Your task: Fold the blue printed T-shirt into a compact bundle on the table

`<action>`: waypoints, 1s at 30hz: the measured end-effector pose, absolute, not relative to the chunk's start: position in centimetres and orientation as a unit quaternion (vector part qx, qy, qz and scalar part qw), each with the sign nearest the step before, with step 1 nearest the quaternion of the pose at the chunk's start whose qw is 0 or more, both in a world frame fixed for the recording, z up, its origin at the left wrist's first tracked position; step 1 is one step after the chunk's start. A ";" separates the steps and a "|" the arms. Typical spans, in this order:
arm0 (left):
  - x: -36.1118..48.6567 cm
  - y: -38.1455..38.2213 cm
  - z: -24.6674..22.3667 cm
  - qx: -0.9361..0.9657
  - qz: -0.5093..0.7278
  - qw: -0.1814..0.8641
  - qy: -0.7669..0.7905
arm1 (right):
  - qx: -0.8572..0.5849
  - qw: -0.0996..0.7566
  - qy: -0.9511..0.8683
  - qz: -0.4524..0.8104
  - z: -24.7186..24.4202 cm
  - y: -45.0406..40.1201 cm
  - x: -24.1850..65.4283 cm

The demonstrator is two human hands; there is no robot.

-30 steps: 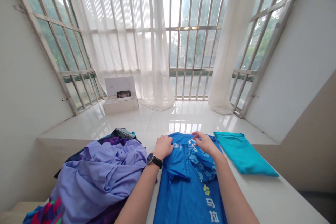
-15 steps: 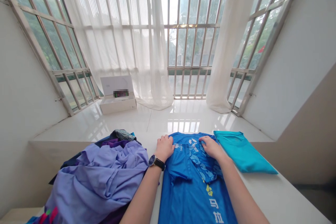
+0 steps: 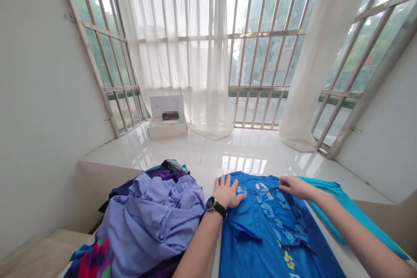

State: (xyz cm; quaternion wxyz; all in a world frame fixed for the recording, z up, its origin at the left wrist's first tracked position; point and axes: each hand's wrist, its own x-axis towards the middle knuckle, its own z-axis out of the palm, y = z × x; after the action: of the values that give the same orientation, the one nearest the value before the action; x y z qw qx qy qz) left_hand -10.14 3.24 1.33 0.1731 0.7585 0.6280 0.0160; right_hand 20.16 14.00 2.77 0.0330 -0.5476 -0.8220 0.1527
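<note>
A blue printed T-shirt (image 3: 263, 243) lies on a white surface with one side folded over its front. My left hand (image 3: 227, 192) presses flat on it near the collar, fingers apart, with a black-strapped wristwatch (image 3: 213, 205) on that wrist. My right hand (image 3: 295, 187) pinches the far edge of the folded part. That forearm crosses above a teal T-shirt (image 3: 339, 195), folded and partly hidden. A heaped pile of clothes (image 3: 153, 217), mostly lavender on top, lies just left of my left wrist.
A white box (image 3: 167, 129) with a small blurred object (image 3: 170, 116) on it stands on the glossy white tile ledge (image 3: 241, 152). Sheer white curtains (image 3: 176, 52) hang before barred windows (image 3: 263, 61). A white wall (image 3: 42, 95) rises at left.
My view has turned and tilted. My right hand has moved toward the shirt's far edge, and the folded part now spreads wider across the blue T-shirt. My left hand has stayed near the collar.
</note>
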 end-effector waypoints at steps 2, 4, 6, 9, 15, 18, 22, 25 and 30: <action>-10.5 3.2 1.6 0.756 0.007 0.184 0.629 | -0.558 0.031 -0.816 0.148 3.1 14.7 21.0; -10.8 3.2 1.8 0.750 0.002 0.188 0.634 | -0.567 0.029 -0.811 0.140 3.3 15.1 21.8; -11.0 3.2 2.0 0.742 0.000 0.189 0.643 | -0.572 0.027 -0.809 0.133 3.4 15.3 22.4; -11.3 3.2 2.2 0.733 -0.001 0.184 0.655 | -0.575 0.029 -0.809 0.117 3.3 14.9 22.7; -11.0 3.2 2.5 0.730 0.006 0.164 0.663 | -0.583 0.076 -0.807 0.059 3.6 12.9 21.1; -10.5 3.0 2.9 0.740 0.024 0.144 0.656 | -0.574 0.119 -0.808 0.054 3.7 11.6 19.0; -9.8 2.9 3.7 0.755 0.063 0.105 0.644 | -0.564 0.177 -0.802 0.088 3.0 10.0 14.9; -9.6 2.8 4.1 0.757 0.076 0.087 0.643 | -0.557 0.214 -0.792 0.130 1.6 9.2 11.3; -9.6 3.0 4.0 0.760 0.072 0.079 0.641 | -0.565 0.252 -0.766 0.173 -1.3 8.4 6.9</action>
State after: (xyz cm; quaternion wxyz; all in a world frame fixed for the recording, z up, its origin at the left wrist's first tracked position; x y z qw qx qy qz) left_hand -9.57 3.03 3.96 0.0794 0.7601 0.6410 0.0717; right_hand 6.90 8.38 -1.29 0.2523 -0.5649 -0.7664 0.1729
